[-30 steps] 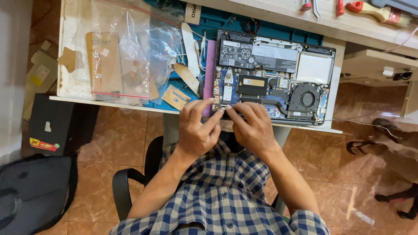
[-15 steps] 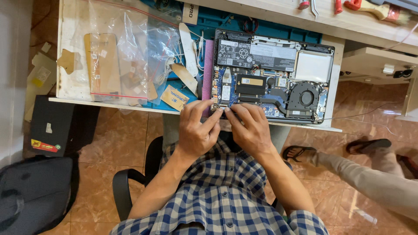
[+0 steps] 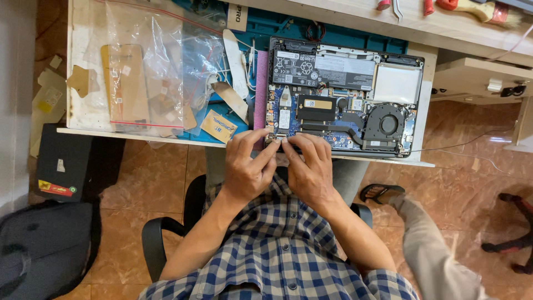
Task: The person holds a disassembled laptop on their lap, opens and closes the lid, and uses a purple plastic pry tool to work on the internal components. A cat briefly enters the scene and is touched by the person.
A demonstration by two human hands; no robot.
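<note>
Blue-boarded opened laptop [image 3: 344, 100] (long axis sideways), both hands' fingers [image 3: 261, 145] at near edge

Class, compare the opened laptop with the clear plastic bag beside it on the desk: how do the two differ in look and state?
The opened laptop is rigid and dark, its circuit board, fan and battery exposed; the clear plastic bag is soft, crinkled and see-through, with flat brown pieces inside. The left hand and right hand work at the laptop's near edge; the bag lies untouched. Both rest on the desk.
</note>
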